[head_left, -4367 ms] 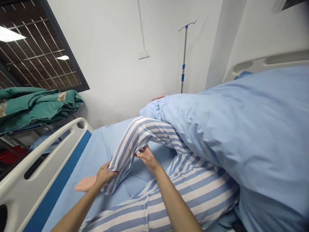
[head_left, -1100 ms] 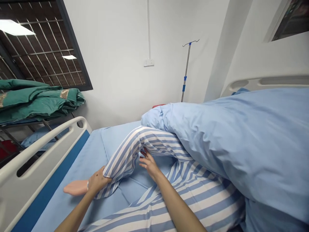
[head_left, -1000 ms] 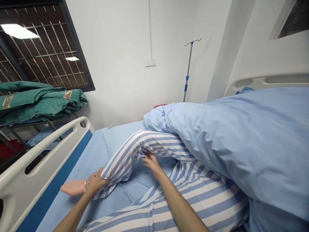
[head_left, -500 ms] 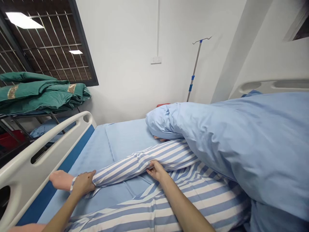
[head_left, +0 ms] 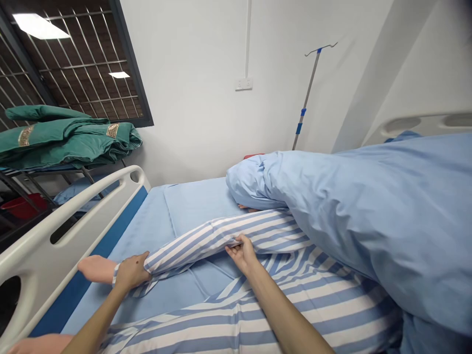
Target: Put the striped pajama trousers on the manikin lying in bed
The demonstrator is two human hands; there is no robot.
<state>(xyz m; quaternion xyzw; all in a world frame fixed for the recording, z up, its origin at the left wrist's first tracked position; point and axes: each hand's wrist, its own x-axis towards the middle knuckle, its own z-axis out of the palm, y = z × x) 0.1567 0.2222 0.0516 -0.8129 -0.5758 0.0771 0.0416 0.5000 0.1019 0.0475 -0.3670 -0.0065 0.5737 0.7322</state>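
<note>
A manikin's leg in blue-and-white striped trousers (head_left: 206, 236) lies lengthwise over the bed, its bare foot (head_left: 96, 269) toward the bed's end board. My left hand (head_left: 132, 271) is wrapped over the ankle at the trouser cuff. Under the knee, my right hand (head_left: 241, 253) holds the leg from the near side, thumb against the cloth and fingers partly beneath. The knee is bent slightly, with a shadowed gap under it. A second striped leg (head_left: 206, 327) lies nearer me, its foot (head_left: 40, 344) at the lower left edge.
A folded-back light blue quilt (head_left: 342, 196) covers the right side. The white end board (head_left: 88, 209) stands at the left of the blue sheet (head_left: 195, 196). Behind are green bedding (head_left: 70, 142) on a rack, an IV pole (head_left: 307, 98) and a wall socket (head_left: 244, 83).
The view has shifted slightly. The leg's knee sits a little higher off the sheet, and my right hand has moved up with it, fingers more spread. My left hand keeps its hold at the ankle.
</note>
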